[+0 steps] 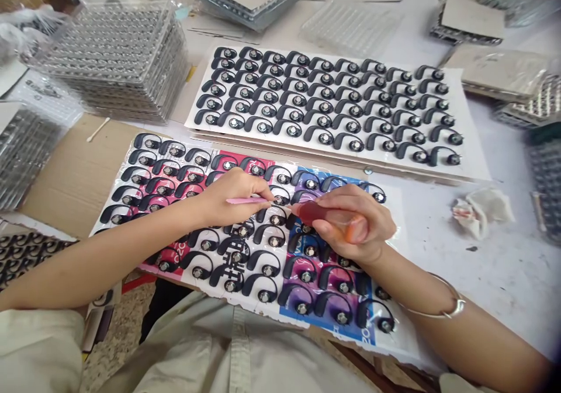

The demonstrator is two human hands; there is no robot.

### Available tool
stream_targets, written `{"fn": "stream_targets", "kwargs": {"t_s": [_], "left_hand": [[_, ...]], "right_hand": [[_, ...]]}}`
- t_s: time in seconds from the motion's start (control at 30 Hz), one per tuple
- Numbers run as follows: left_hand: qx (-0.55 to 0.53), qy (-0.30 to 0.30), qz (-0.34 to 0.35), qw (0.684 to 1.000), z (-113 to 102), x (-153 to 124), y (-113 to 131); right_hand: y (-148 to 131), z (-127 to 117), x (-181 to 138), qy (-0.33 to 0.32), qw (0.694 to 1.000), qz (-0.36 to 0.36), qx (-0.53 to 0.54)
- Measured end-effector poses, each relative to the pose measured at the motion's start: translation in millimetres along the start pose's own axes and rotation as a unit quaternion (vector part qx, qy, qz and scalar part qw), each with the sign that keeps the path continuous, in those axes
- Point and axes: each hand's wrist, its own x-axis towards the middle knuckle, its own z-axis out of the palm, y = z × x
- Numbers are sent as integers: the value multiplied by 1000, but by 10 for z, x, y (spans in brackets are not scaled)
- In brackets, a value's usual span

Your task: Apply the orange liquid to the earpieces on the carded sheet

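Note:
My left hand is closed on a slim pink tool that looks like tweezers, its tip pointing right. In my right hand is a small squeeze bottle with reddish contents, its narrow nozzle pointing left. Both tips nearly meet above a black ear-hook piece with a round silvery part. Rows of similar hooks lie on a colourful printed sheet beneath my hands. My fingers and the bottle cover some of these pieces.
Behind, a white board carries more rows of hooks. A tall stack of clear trays stands back left. A cotton swab lies on cardboard at left. A crumpled, stained cloth is at right, and more trays lie behind.

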Motion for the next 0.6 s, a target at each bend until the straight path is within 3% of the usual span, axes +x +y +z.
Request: {"fn": "stream_targets", "kwargs": {"t_s": [0.6], "left_hand": [[10, -5, -2, 1000, -26, 27, 18]], "right_hand": [[-13, -8, 42, -10, 1000, -17, 8]]}}
